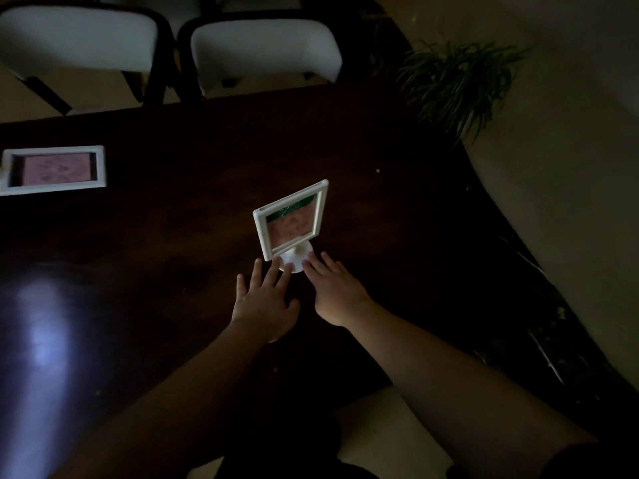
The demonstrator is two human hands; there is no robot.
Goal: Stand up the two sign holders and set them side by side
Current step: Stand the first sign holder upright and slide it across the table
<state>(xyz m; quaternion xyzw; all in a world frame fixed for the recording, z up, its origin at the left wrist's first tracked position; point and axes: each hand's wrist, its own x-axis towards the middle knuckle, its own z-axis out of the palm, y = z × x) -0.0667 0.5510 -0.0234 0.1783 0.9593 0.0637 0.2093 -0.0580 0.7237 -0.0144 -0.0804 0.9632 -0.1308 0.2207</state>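
Note:
One white-framed sign holder stands upright on its round white base near the middle of the dark table, its pink and green card facing me. My left hand lies flat with spread fingers, fingertips touching the base's left side. My right hand is also flat, fingertips at the base's right side. Neither hand grips anything. The second sign holder lies flat at the table's far left edge of view, its base hidden.
Two white-seated chairs stand beyond the table's far edge. A green potted plant sits on the floor at the right, past the table's curved edge. A bright light reflection shows on the table at lower left.

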